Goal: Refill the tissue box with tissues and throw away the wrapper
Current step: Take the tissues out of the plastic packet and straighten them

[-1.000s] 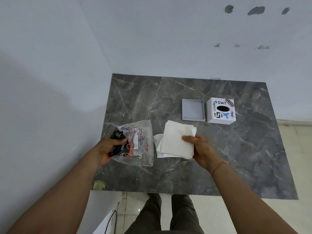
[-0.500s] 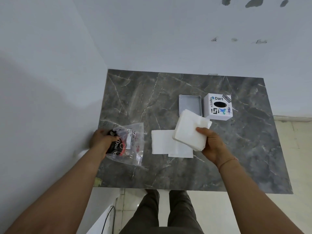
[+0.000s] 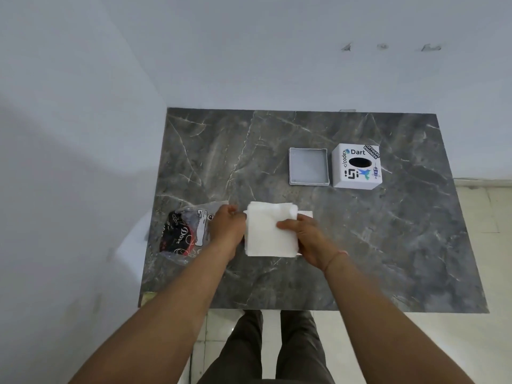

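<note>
Both hands clasp the tissue stack [image 3: 270, 234], left hand [image 3: 227, 230] at its left edge and right hand [image 3: 303, 236] at its right, probably squaring it. The empty wrapper [image 3: 181, 234] lies just left; beyond, the tissue box [image 3: 356, 166] waits on the tabletop [image 3: 388, 245].

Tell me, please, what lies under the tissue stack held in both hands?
A loose tissue shows past the tissue stack, right edge. The stack covers the rest, so more cannot be seen.

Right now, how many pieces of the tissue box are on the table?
2. The white stickered cover stands at the far right; the grey tray base lies open just left of it, apart from it. Nothing appears hidden.
</note>
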